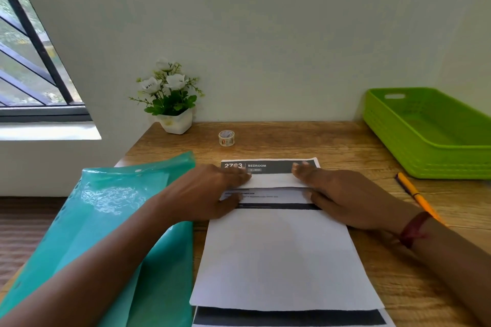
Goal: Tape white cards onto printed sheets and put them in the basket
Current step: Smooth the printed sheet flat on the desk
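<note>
A printed sheet [281, 167] with a dark header reading "BEDROOM" lies on the wooden desk in front of me. A small white card [273, 180] lies across it just below the header. My left hand [212, 191] holds the card's left end and my right hand [340, 194] holds its right end, fingers on top and thumbs at its near edge. A larger white sheet [281, 260] covers the lower part of the printed sheet. A small tape roll [226, 138] stands behind the sheet. The green basket [435, 156] sits at the far right.
A teal plastic folder [111, 220] lies at the left under my left forearm. An orange pen [417, 195] lies right of my right hand. A white flower pot [175, 121] stands at the back left by the wall. The window is left.
</note>
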Motion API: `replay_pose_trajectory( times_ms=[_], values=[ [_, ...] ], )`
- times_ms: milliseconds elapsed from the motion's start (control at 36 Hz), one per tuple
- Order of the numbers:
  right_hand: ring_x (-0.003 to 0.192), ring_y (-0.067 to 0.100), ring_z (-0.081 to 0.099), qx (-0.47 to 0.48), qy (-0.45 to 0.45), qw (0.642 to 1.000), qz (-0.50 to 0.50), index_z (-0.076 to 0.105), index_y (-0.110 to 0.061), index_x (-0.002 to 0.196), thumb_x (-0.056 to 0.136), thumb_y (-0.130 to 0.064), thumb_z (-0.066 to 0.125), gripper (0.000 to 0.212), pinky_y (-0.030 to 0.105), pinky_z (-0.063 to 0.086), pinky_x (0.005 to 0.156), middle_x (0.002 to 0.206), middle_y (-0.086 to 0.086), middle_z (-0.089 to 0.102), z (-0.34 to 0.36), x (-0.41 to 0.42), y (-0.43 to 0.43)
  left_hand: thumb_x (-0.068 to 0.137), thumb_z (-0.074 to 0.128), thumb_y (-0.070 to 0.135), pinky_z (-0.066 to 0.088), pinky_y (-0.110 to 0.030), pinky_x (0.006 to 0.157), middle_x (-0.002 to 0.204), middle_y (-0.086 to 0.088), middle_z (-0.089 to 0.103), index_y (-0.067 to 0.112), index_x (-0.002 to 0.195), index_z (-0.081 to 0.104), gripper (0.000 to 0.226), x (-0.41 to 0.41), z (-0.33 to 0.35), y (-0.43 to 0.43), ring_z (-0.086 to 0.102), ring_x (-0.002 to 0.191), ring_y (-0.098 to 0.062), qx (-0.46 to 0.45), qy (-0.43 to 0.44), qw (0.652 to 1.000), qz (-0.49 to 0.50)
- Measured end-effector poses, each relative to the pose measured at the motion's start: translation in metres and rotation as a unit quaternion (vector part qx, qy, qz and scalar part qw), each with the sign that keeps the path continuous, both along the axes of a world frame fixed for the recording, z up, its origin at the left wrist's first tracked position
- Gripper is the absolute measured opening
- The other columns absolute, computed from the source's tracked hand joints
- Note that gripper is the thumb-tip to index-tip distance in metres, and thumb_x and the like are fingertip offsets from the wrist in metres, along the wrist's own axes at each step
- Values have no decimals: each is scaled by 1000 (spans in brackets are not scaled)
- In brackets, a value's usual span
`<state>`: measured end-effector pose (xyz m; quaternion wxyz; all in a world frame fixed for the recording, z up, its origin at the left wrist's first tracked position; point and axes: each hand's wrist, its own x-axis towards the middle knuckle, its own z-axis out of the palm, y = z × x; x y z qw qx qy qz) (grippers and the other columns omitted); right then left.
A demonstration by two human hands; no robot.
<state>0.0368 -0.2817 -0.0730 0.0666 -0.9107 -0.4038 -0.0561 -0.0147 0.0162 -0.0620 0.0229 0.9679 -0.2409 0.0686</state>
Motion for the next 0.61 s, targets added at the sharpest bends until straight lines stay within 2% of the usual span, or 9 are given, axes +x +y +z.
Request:
replay_pose_trajectory(
  times_ms=[28, 56, 111, 194, 250, 361, 472, 611],
  values=[
    [139, -1, 29, -10, 4, 1000, 8, 15, -34, 154, 102, -35, 37, 56, 21, 40, 99, 157, -17, 16, 2, -2, 1, 97, 48, 51, 29, -12, 98, 152, 10, 40, 28, 148, 40, 57, 0, -1, 0, 48, 132, -9, 12, 0, 1000, -5],
    [141, -6, 13, -21, 10, 1000, 14, 11, -33, 154, 103, -37, 34, 56, 21, 36, 107, 156, -20, 6, 3, -3, 2, 96, 43, 58, 30, -15, 101, 154, 8, 38, 28, 150, 37, 62, -1, -1, 0, 45, 135, -9, 21, 4, 1000, -4],
    [140, -9, -2, -45, 19, 999, 17, 5, -32, 155, 103, -42, 30, 58, 20, 28, 113, 156, -20, -3, 4, -4, 3, 93, 32, 68, 33, -22, 108, 156, 7, 34, 29, 152, 31, 71, -2, -1, -2, 40, 139, -10, 40, 19, 999, 3],
    [140, -8, -7, -76, 30, 997, 13, -2, -32, 154, 96, -61, 16, 68, 17, 24, 112, 158, -18, -10, 7, -7, 5, 90, 20, 74, 35, -28, 112, 158, 6, 30, 29, 153, 26, 78, -5, 1, -6, 37, 141, -12, 64, 34, 997, 2],
    [142, -6, -7, -82, 39, 996, 9, -1, -32, 154, 88, -72, 5, 78, 20, 23, 116, 159, -18, -11, 8, -8, 8, 90, 16, 74, 37, -30, 112, 159, 4, 29, 28, 154, 23, 79, -6, 2, -9, 37, 141, -14, 84, 38, 996, -1],
    [145, -3, -6, -84, 50, 995, -1, 0, -30, 154, 85, -71, 6, 81, 21, 16, 117, 159, -16, -10, 10, -11, 16, 91, 18, 72, 41, -35, 110, 161, 1, 25, 27, 155, 20, 78, -6, 7, -15, 38, 141, -19, 114, 58, 992, 8],
    [147, 1, -4, -83, 57, 995, -5, 2, -28, 155, 83, -73, 1, 85, 26, 21, 118, 160, -13, -8, 10, -17, 24, 94, 28, 69, 42, -37, 109, 161, 1, 23, 29, 155, 19, 73, -5, 13, -20, 40, 139, -22, 122, 94, 987, 34],
    [147, 2, -9, -69, 71, 995, 8, 4, -25, 155, 83, -74, 0, 88, 25, 5, 120, 161, -9, -7, 6, -22, 33, 98, 36, 60, 43, -36, 107, 161, -2, 23, 26, 155, 17, 70, -6, 19, -27, 41, 138, -22, 131, 107, 984, 52]
  ],
)
